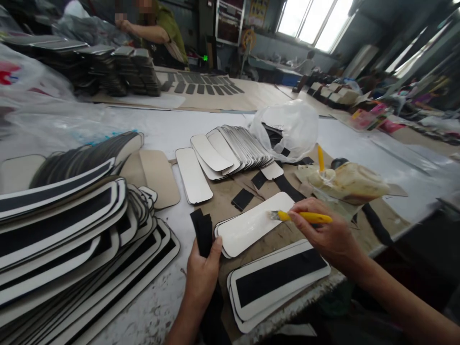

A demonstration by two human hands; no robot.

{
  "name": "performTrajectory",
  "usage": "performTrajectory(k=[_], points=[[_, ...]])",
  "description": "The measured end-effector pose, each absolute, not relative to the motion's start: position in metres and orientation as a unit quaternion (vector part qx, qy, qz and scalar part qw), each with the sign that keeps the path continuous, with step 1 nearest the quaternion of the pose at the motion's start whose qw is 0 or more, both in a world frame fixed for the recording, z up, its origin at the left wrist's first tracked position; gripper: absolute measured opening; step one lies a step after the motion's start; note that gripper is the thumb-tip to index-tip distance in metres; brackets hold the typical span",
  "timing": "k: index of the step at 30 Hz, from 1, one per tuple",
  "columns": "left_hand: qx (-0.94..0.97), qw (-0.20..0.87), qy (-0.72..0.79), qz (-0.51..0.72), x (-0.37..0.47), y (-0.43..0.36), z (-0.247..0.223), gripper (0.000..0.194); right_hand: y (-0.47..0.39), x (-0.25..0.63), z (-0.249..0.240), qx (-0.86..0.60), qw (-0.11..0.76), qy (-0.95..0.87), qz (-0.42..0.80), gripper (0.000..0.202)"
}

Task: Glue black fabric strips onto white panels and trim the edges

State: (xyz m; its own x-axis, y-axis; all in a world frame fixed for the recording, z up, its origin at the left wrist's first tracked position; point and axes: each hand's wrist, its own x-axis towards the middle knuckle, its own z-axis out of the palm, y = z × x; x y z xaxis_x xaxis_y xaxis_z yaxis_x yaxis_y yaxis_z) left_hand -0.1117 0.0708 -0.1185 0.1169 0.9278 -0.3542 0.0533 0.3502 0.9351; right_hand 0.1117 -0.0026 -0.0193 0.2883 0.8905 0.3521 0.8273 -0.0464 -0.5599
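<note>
My right hand is closed round a yellow-handled brush. Its bristles rest on a white rounded panel, where a wet, shiny patch shows. My left hand grips a bundle of black strips at that panel's left end, the thumb near its edge. Below lies another white panel with a black strip on it. Black pieces lie on the brown board above the brushed panel.
Tall stacks of panels fill the left. A fanned row of white panels and a plastic bag stand behind. At right, a glue-stained bag lies near a yellow handle. Across the table is a person in green.
</note>
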Motion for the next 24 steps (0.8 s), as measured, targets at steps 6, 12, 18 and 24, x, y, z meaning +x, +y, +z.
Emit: performTrajectory(k=[6,12,18,24], points=[[0.436,0.609,0.545,0.377,-0.112,0.07,-0.122,0.044,0.01,0.068,-0.025,-0.707,0.471,-0.456,0.265,0.02],[0.446,0.601,0.543,0.381,-0.113,0.07,-0.127,0.04,0.014,0.073,-0.03,-0.726,0.461,-0.443,0.254,0.025],[0.453,0.585,0.555,0.381,-0.113,0.069,-0.126,0.042,0.009,0.073,-0.027,-0.71,0.467,-0.473,0.235,0.021],[0.44,0.573,0.584,0.369,-0.11,0.069,-0.117,0.047,0.004,0.108,-0.038,-0.725,0.418,-0.534,0.119,0.016]])
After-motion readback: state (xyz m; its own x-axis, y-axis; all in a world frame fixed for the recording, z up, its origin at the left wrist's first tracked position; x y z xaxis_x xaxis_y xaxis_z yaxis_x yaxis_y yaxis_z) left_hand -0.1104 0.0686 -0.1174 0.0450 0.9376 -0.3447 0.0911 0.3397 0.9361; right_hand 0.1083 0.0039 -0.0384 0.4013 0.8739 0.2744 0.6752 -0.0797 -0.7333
